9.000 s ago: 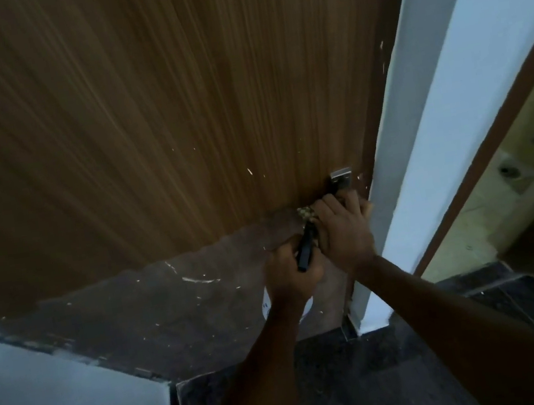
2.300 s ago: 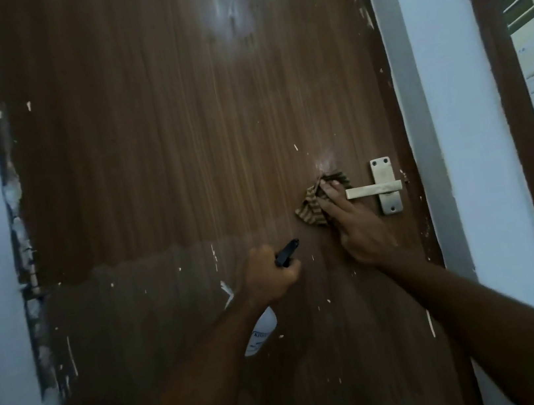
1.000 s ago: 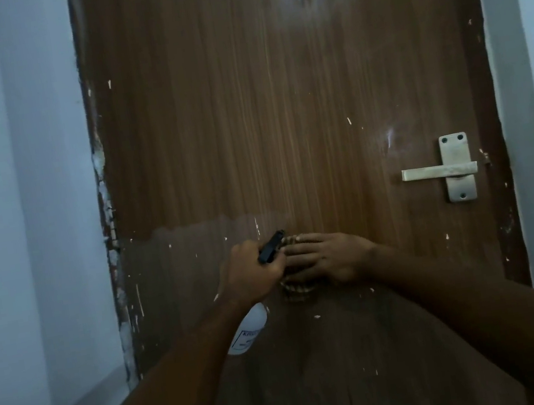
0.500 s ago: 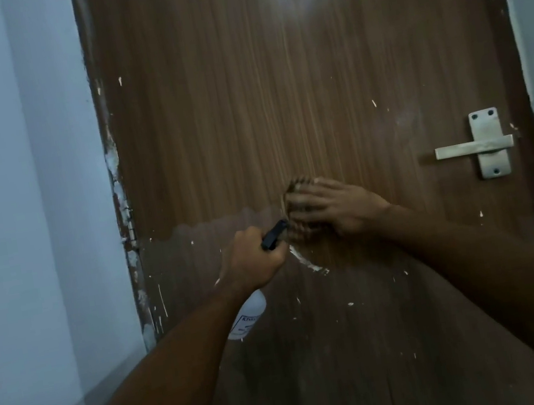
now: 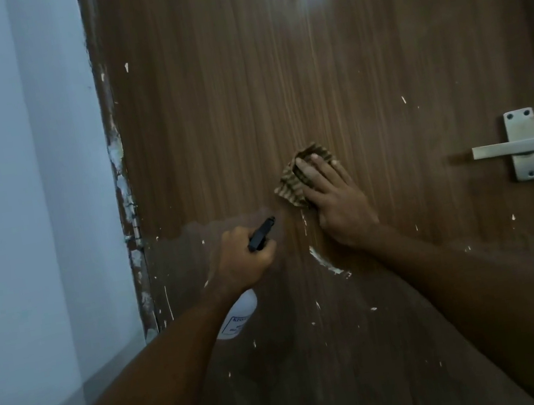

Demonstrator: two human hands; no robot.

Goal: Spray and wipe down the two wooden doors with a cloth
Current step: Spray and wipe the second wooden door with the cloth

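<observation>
- The right hand [image 5: 334,199] lies flat, its fingers [image 5: 317,168] straight and close together, pressing a striped cloth [image 5: 294,182] against the wooden door [image 5: 226,104]; half a second ago hand and cloth sat lower and further left, with the fingers pointing left rather than up.
- The left hand [image 5: 243,261] has its fingers curled round the neck of a spray bottle [image 5: 239,314], black nozzle [image 5: 262,233] aimed up and right at the door; its grip looks unchanged.
- The cloth is near the door's middle, well left of the metal lever handle [image 5: 513,147].
- A white curved smear [image 5: 328,264] shows below the right wrist, more exposed than before.
- A pale wall [image 5: 11,171] lies to the left.
</observation>
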